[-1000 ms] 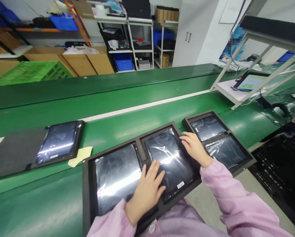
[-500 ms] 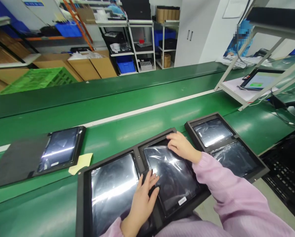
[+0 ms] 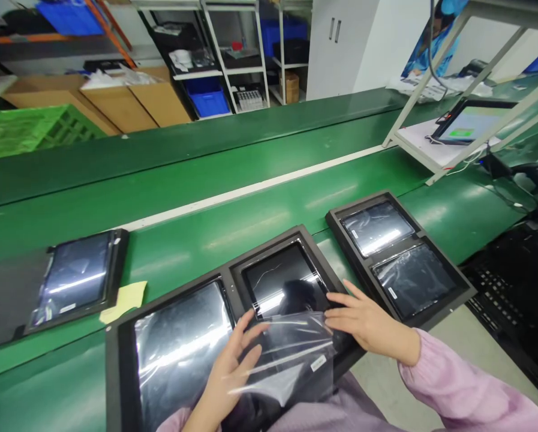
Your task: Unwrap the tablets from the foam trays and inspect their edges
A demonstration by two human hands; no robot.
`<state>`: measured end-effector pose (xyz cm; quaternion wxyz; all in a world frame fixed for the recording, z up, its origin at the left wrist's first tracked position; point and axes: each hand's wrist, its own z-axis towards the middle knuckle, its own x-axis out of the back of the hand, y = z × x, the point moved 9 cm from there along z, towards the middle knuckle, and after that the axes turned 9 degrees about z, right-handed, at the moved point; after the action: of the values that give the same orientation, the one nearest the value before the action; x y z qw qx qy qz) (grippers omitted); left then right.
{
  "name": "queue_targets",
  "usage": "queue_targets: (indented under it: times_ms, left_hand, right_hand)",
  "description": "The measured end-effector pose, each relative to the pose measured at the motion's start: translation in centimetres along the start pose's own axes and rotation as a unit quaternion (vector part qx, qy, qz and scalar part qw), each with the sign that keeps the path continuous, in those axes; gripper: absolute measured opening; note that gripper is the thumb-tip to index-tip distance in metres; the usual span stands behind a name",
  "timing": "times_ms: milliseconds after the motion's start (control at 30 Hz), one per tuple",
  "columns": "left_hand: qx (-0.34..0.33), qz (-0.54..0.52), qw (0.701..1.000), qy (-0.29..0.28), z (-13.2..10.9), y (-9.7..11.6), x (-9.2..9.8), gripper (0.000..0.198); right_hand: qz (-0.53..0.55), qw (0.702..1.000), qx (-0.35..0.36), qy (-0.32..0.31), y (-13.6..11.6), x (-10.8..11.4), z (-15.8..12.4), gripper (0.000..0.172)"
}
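A clear protective film with a small white label is lifted and wrinkled over the near part of a dark screen panel. The panel lies in the right recess of a black foam tray. My right hand grips the film's right edge, fingers stretched forward and thumb hidden. At the film's left edge is my left hand, its fingers apart over the tray's divider. Another screen panel, film-covered, fills the left recess.
Another foam tray with two film-covered panels lies to the right. At left, a panel rests in dark foam beside a yellow paper. A white-framed stand holds a lit screen on the green bench. A person is behind.
My right hand has drawn the film from the panel's far edge towards me, baring its far part. My left hand has shifted slightly left and nearer. The view has tilted down.
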<state>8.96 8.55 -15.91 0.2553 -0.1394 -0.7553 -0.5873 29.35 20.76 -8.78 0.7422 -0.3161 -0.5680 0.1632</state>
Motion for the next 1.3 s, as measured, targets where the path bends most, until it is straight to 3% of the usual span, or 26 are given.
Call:
queue_targets:
  times_ms: [100,267,333,433,567,667,733,800,900,1000,1067,1167,1300]
  left_hand:
    - [-0.046,0.083,0.993,0.066,0.8,1.0,0.9,0.070]
    - [-0.198,0.296,0.929,0.095,2.1,3.3,0.9,0.070]
    - [-0.226,0.339,0.910,0.081,2.2,3.1,0.5,0.062]
    - [-0.224,0.349,0.907,0.070,2.3,2.6,0.5,0.055]
    - [-0.198,0.308,0.929,0.053,2.5,2.1,0.7,0.058]
    - [-0.154,0.248,0.956,0.027,3.0,1.5,1.0,0.066]
    - [-0.154,0.221,0.963,0.019,3.2,1.5,1.1,0.067]
    - [-0.194,0.214,0.957,0.015,3.1,2.2,0.9,0.059]
    - [-0.254,0.235,0.938,0.015,2.7,3.2,0.2,0.045]
    - [-0.252,0.273,0.928,0.027,2.5,3.5,-0.5,0.042]
    - [-0.240,0.282,0.928,0.034,2.5,3.7,-0.8,0.042]
    - [-0.215,0.262,0.940,0.030,2.7,3.7,-0.9,0.042]
    - [-0.202,0.233,0.950,0.037,2.4,4.1,0.0,0.041]
  right_hand:
    - [0.041,0.997,0.061,-0.030,-1.7,-2.1,-0.3,0.049]
    - [-0.030,0.993,0.101,-0.043,-2.1,-2.4,1.2,0.053]
    - [-0.088,0.990,0.099,-0.049,-1.3,-2.1,2.6,0.043]
    - [-0.142,0.987,0.074,-0.021,0.2,-0.9,5.2,0.009]
    - [-0.051,0.995,-0.058,0.062,3.1,0.6,8.8,0.015]
    - [0.057,0.972,-0.182,0.134,5.6,1.5,9.9,0.021]
    - [0.145,0.954,-0.222,0.143,6.4,1.8,10.0,0.029]
    - [0.214,0.932,-0.266,0.120,7.0,2.1,9.6,0.045]
    - [0.119,0.922,-0.358,0.088,7.4,2.9,8.1,0.058]
    - [-0.035,0.910,-0.401,0.096,6.0,2.6,7.3,0.040]
    - [-0.081,0.899,-0.415,0.111,4.7,1.1,7.4,0.040]
    - [-0.116,0.880,-0.440,0.138,3.7,-0.6,7.7,0.048]
    - [-0.085,0.870,-0.460,0.155,4.0,0.2,7.2,0.048]
